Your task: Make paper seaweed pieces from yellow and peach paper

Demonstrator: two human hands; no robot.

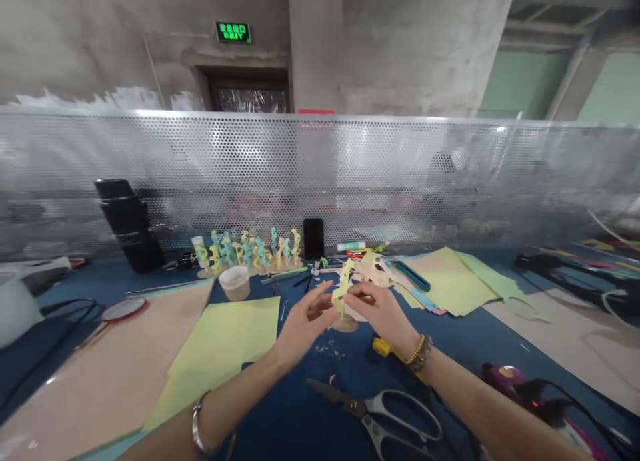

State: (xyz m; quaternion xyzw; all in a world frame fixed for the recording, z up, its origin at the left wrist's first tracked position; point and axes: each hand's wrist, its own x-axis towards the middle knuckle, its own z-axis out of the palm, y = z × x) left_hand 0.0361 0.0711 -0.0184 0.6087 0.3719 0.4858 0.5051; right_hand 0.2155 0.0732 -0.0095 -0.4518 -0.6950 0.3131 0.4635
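Note:
A small yellow paper figure (344,279) rises from a round tan base (346,324) on the blue table. My left hand (309,320) is at its left side, thumb and fingertips curled close to the figure's lower part. From the right, my right hand (381,309) pinches the yellow paper between thumb and forefinger. Large scissors (355,406) lie just in front of my hands, and tiny paper scraps (330,349) are scattered below the base. Whether my left fingertips press on the paper is hard to make out.
Several blue and yellow paper figures (260,251) stand behind a white cup (235,283). Yellow sheets (235,328) lie left, more sheets (450,281) right. A black phone (313,238) leans near the perforated metal screen (320,174). A purple tool (517,384) sits at right.

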